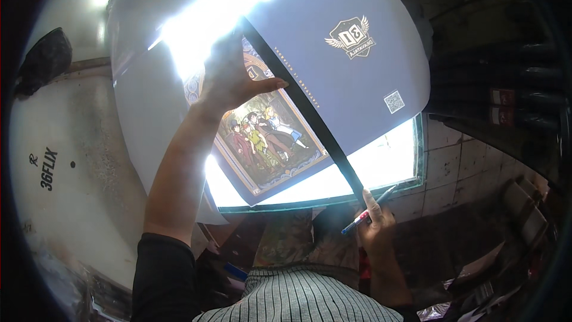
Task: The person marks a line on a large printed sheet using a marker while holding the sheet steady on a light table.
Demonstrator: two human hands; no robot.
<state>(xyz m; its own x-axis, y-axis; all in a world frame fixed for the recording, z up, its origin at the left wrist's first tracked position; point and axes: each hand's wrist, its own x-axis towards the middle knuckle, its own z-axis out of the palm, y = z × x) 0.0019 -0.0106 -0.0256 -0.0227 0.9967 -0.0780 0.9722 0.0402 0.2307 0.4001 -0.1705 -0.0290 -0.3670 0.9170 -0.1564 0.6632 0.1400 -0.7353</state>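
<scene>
A large printed cover sheet (369, 92) lies over a brightly lit glass panel (393, 149). Its dark blue part bears a winged shield emblem and a square code; a framed picture of several cartoon figures is to the left. Slanting across the sheet is a long black straightedge (313, 119). My left hand (229, 77) lies on the sheet with its thumb spread onto the straightedge; glare partly hides its other fingers. At the straightedge's near end, my right hand (379, 222) rests an outstretched index finger on it while gripping a slim pen-like tool (356, 223).
To the left stands a pale, worn surface (77, 137) with a dark bundle (44, 62) on it. White tiles (444, 155) show beyond the panel's right edge. Dark stacked material (476, 89) fills the right side. Strong light washes out the sheet's far left.
</scene>
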